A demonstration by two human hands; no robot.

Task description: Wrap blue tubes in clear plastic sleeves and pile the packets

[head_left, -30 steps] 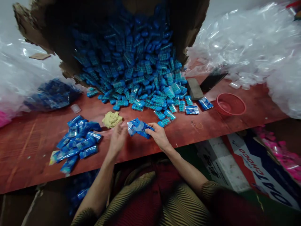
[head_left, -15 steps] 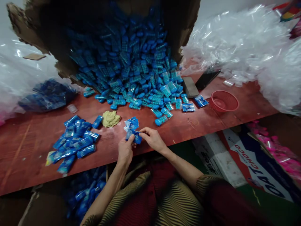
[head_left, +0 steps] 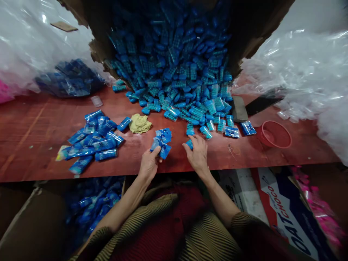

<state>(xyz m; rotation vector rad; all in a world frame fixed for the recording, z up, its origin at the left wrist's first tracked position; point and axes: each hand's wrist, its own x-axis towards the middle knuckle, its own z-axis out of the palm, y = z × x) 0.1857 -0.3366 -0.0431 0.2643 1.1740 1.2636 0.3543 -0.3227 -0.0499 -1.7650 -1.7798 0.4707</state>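
Observation:
My left hand (head_left: 149, 164) is closed on a bundle of blue packets (head_left: 161, 141) held just above the red table (head_left: 38, 145). My right hand (head_left: 198, 154) reaches forward with curled fingers onto a small blue packet (head_left: 189, 144) at the near edge of the big heap of blue packets (head_left: 179, 79), which spills from a torn cardboard box (head_left: 95, 21). A pile of sealed blue packets (head_left: 94, 139) lies to the left of my left hand.
A yellow rag (head_left: 140, 123) lies beside the bundle. A red basket (head_left: 274, 135) sits at the right, near a dark block (head_left: 239, 108). Clear plastic bags (head_left: 304, 72) pile up at the right and left. A box with blue packets (head_left: 95, 206) stands below the table.
My right hand has let go of the bundle and reached forward to a packet by the heap. My left hand keeps the bundle. The view has shifted left and down.

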